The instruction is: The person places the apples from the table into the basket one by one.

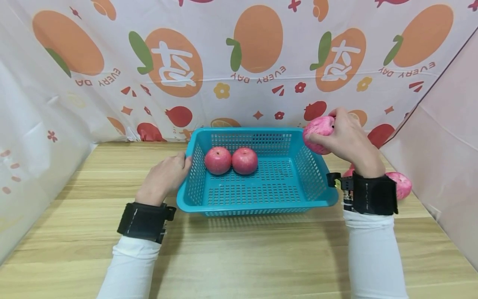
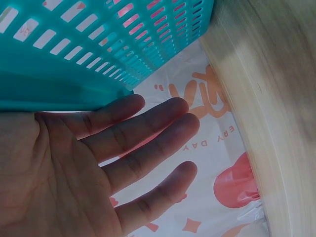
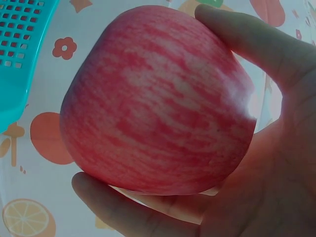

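Note:
A turquoise plastic basket [image 1: 257, 207] with slotted walls stands on the table, with two red apples [image 1: 218, 160] [image 1: 245, 160] side by side in its left part. At its left rim, my left hand [image 1: 164, 176] holds on with the thumb over the edge. In the left wrist view, the fingers [image 2: 148, 158] of that hand stretch loosely outside the basket wall [image 2: 98, 39], and the thumb is hidden. My right hand [image 1: 347, 139] grips a pink-red streaked apple [image 1: 319, 128] above the basket's back right corner. Thumb and fingers span this apple [image 3: 158, 103] in the right wrist view.
More apples lie on the table right of the basket, partly behind the right wrist; one apple [image 1: 402, 185] shows beyond the wristband. A fruit-printed cloth [image 1: 220, 62] hangs behind the wooden table [image 1: 239, 257], and pale cloth also borders both sides.

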The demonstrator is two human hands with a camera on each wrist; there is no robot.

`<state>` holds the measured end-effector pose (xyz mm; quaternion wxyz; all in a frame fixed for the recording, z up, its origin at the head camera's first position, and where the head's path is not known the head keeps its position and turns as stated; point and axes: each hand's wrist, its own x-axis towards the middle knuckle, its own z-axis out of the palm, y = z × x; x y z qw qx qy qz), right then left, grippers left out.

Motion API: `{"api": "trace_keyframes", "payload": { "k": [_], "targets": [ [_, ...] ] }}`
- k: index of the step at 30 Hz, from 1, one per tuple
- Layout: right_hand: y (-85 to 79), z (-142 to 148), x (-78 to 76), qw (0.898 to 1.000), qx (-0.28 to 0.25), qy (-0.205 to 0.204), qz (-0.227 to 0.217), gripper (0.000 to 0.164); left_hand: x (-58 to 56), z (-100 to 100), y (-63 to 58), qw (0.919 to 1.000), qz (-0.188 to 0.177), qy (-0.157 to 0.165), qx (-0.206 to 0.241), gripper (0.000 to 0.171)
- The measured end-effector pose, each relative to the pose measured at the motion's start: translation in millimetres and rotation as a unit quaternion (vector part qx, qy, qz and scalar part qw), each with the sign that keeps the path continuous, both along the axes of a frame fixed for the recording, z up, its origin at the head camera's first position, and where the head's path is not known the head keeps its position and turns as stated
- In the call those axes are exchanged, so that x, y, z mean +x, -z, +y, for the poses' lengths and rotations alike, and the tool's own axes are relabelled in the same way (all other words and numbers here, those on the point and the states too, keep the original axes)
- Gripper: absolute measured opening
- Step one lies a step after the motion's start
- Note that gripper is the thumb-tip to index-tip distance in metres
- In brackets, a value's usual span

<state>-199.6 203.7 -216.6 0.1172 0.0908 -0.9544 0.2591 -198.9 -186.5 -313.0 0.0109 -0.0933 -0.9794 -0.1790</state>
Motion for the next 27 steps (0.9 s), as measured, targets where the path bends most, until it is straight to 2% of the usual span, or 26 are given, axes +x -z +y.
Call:
{"api": "trace_keyframes", "payload": {
  "k": [27],
  "targets": [
    [0.4,-16,-10.8,1.000,0.004,-0.014,-0.002,0.068,0.0,-1,0.1,1.0000,-0.007,-0.002,0.006,0.048]
  ]
}}
